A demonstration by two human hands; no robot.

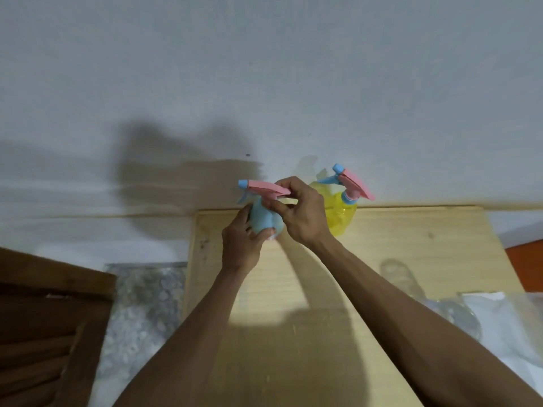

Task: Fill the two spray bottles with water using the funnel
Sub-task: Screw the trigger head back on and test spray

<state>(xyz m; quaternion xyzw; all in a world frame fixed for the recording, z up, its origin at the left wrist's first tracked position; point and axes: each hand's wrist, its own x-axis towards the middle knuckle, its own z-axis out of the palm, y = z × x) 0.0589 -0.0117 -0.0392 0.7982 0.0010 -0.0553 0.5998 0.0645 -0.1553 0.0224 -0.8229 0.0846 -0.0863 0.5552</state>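
head view: i look down on a pale wooden board (pixel 396 259) set against a white wall (pixel 264 69), my shadow cast across both. my left hand (pixel 244 245) wraps the body of the blue spray bottle (pixel 264 220), held above the board's far edge. my right hand (pixel 299 210) pinches its pink trigger head (pixel 261 188). the yellow spray bottle (pixel 342 212) stands just beside, behind my right hand, near the wall. a clear container (pixel 402 277), blurred, sits on the board's right. dark wooden slats (pixel 44 333) lie at left, bubble wrap (pixel 141 304) between them and the board.
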